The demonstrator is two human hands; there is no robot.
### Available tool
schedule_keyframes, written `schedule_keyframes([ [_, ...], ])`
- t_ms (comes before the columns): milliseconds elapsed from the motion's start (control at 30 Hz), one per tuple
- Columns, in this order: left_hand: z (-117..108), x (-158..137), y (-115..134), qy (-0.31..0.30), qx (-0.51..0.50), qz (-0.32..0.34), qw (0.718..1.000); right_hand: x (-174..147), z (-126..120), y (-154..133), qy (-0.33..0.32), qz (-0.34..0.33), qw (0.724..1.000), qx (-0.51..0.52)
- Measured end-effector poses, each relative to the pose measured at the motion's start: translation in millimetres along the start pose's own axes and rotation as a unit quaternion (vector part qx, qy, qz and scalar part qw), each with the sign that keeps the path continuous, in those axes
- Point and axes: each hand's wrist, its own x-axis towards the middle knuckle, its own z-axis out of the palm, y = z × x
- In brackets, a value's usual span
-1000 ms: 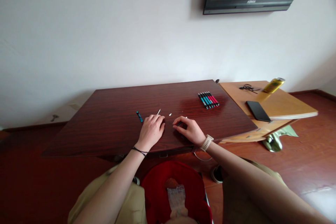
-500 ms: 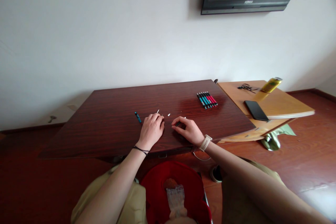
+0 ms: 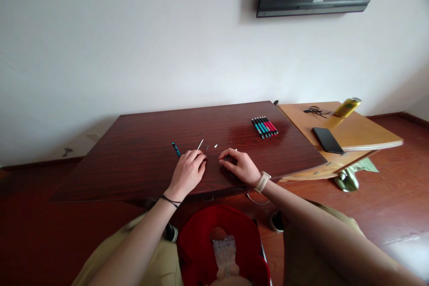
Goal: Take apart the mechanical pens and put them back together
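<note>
Currently, a row of pens [image 3: 264,127], blue and red with dark ends, lies side by side on the dark wooden surface [image 3: 150,129]. To the row's left and nearer the person, the right hand [image 3: 239,165] pinches a slim dark piece [image 3: 227,157] between thumb and fingertips, most of it hidden by the fingers. Farther left of the row, the left hand [image 3: 187,170] rests palm down with its fingers bent; whether it grips anything, I cannot tell. Also left of the row, and a little nearer the person than it, small parts lie spread out: closest a white piece [image 3: 215,145], then a tiny dark bit [image 3: 207,147], then a thin white stick [image 3: 200,144] just beyond the left fingers, and farthest off a short blue tube [image 3: 176,149]. Right of the row, a lighter wooden surface [image 3: 368,132] carries a black phone [image 3: 327,140], a dark cable [image 3: 315,111] and a yellow can [image 3: 347,107].
</note>
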Motion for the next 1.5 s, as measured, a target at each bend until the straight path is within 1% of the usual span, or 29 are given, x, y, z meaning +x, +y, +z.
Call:
schedule_keyframes([
  [67,-4,-6,-2,-0.003,-0.009,0.003,1.0,0,0,-2,-0.005,0.01,1.0,0.013],
  [167,-10,-13,-4,-0.004,-0.022,0.005,1.0,-1,-1,-4,-0.03,0.027,0.997,0.063],
  [333,-15,-13,-1,0.002,-0.044,0.006,0.999,-2,-1,-2,-0.043,0.02,0.989,0.142],
  [533,-9,-9,5,0.007,-0.058,0.025,0.998,-3,-1,-3,-0.057,0.039,0.981,0.182],
  [667,-4,-7,11,0.004,-0.045,0.042,0.998,-4,0,-4,-0.049,0.052,0.979,0.192],
  [767,-1,-4,15,-0.002,-0.047,0.048,0.998,-4,0,-4,-0.044,0.048,0.982,0.179],
  [933,1,-1,17,-0.002,-0.059,0.057,0.997,-2,-3,-6,-0.054,0.026,0.995,0.084],
  [1000,2,-1,17,-0.009,-0.058,0.069,0.996,-2,-2,-6,-0.051,0.016,0.996,0.065],
  [1133,2,-2,16,-0.014,-0.064,0.078,0.995,-2,0,-2,-0.036,0.003,0.997,0.062],
  [1500,2,-2,17,-0.013,-0.069,0.065,0.995,-1,-1,-6,-0.063,-0.021,0.996,0.052],
])
